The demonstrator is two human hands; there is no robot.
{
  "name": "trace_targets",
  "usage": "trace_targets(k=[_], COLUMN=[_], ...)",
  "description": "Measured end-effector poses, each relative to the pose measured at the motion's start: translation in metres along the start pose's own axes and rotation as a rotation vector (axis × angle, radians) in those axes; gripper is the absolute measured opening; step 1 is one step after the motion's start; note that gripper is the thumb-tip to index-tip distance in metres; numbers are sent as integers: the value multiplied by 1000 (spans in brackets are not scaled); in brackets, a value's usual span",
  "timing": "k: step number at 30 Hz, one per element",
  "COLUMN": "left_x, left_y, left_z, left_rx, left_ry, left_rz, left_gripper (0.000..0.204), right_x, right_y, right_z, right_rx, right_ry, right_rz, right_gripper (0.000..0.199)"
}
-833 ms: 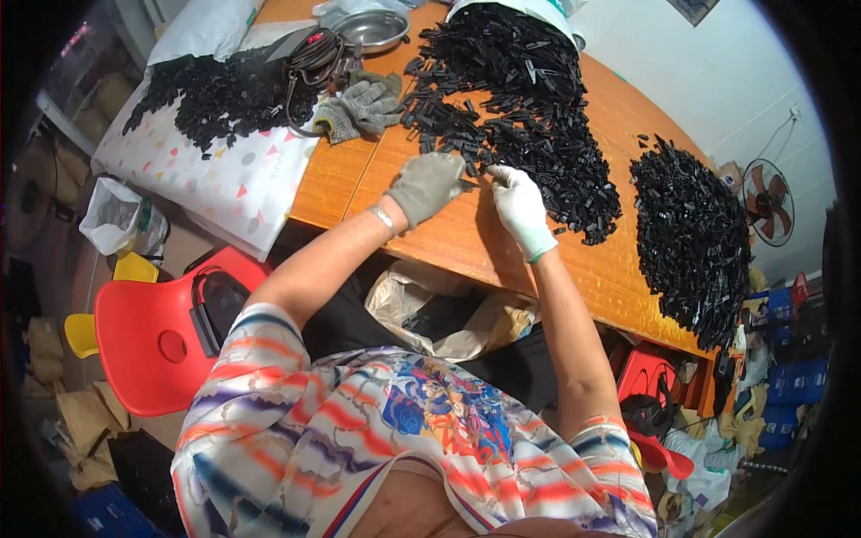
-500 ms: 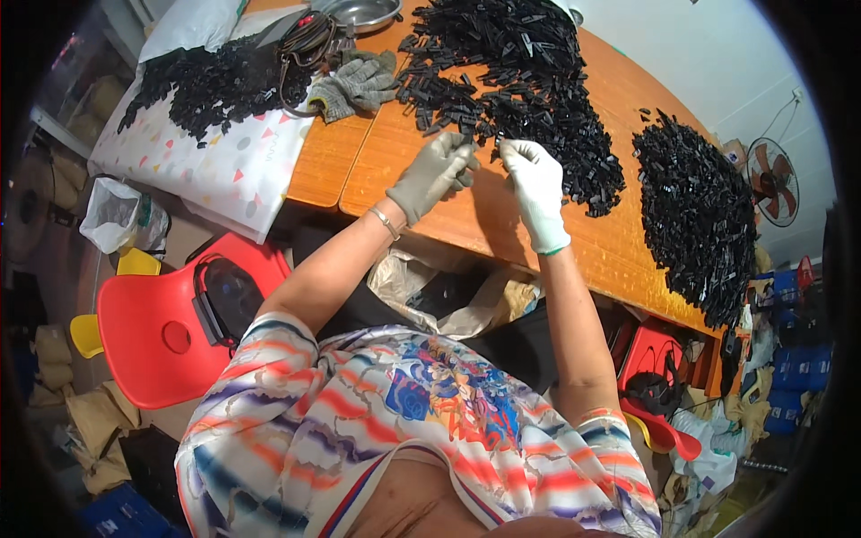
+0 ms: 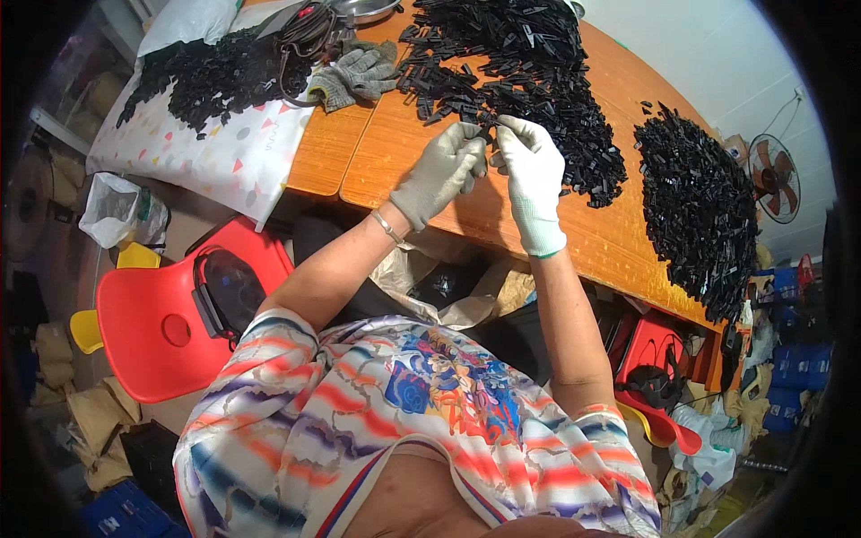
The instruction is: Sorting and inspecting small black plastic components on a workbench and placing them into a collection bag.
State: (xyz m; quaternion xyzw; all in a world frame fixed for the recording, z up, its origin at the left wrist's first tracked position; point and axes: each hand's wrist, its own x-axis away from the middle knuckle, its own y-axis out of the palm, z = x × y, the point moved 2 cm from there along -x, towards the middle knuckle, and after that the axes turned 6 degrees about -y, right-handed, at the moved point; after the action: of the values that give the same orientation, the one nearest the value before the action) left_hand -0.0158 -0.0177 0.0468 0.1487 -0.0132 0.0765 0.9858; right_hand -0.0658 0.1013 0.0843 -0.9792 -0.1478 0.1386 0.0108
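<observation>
Over the orange wooden table (image 3: 386,175) my gloved hands meet at the fingertips. My left hand (image 3: 444,170), in a greyish glove, is closed in a pinch. My right hand (image 3: 532,170), in a white glove with a green-edged cuff, pinches too. Between them shows a small black plastic piece (image 3: 488,127), hard to tell apart from the dark heap behind. That large heap of slim black plastic pieces (image 3: 547,108) spreads just beyond and to the right of my fingers.
Another heap of black pieces (image 3: 695,206) covers the table's right side, near a fan (image 3: 774,178). At the left, more dark pieces (image 3: 220,90) lie on a patterned white sheet (image 3: 206,170). Spare grey gloves (image 3: 354,79) rest beside a metal bowl (image 3: 363,9). A red chair (image 3: 143,332) stands at left.
Both hands have moved slightly away from my body, toward the heap. Their fingertips are closer together, and the right fingers have curled more.
</observation>
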Motion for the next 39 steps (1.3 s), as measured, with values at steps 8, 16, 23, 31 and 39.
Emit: trace_targets(k=[8, 16, 23, 31, 39], left_x=[1, 4, 9, 5, -3], left_y=[-3, 2, 0, -1, -1], left_z=[2, 5, 4, -6, -18], left_rx=[20, 29, 18, -73, -246], left_ry=[6, -11, -32, 125, 210], left_rz=[11, 22, 18, 94, 281], left_gripper=[22, 23, 26, 19, 18], right_x=[6, 4, 5, 7, 5], right_y=[2, 1, 0, 3, 9], right_z=[1, -5, 4, -3, 6], right_rx=[74, 44, 172, 700, 850], right_ry=[-31, -43, -98, -247, -439], right_rz=[-13, -15, -12, -106, -140], right_gripper=[21, 21, 18, 23, 16])
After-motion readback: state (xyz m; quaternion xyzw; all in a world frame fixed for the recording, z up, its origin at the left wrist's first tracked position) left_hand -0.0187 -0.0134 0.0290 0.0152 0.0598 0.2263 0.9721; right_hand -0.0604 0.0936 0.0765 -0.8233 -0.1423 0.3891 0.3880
